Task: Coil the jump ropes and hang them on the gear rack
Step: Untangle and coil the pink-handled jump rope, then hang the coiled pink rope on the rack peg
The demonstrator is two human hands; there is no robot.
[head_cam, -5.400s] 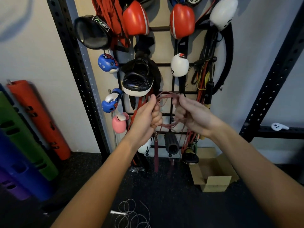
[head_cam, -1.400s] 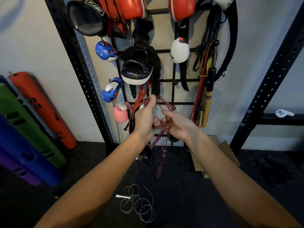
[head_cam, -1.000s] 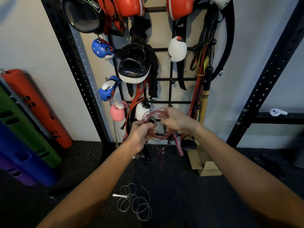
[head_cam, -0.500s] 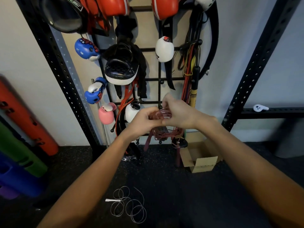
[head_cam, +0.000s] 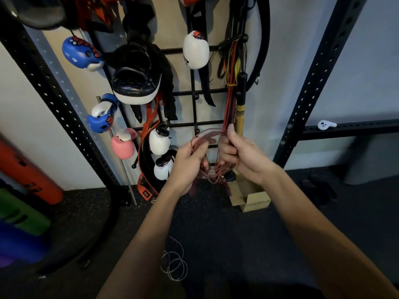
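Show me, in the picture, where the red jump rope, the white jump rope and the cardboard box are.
red jump rope (head_cam: 208, 134): head view, upper arc of the coiled loops.
white jump rope (head_cam: 173, 265): head view, where its loops overlap.
cardboard box (head_cam: 257, 199): head view, its front wall.

Gear rack (head_cam: 195, 108) centre cell: bare bars, open reach | left: focus mitt (head_cam: 136, 83), white gloves (head_cam: 159, 143) crowding pegs | right: hung rope bundle (head_cam: 230, 100), yellow handle (head_cam: 239, 119) just beside | mid-bar peg (head_cam: 196, 96): seemingly free | below: cardboard box (head_cam: 255, 200), loose white rope (head_cam: 173, 266).
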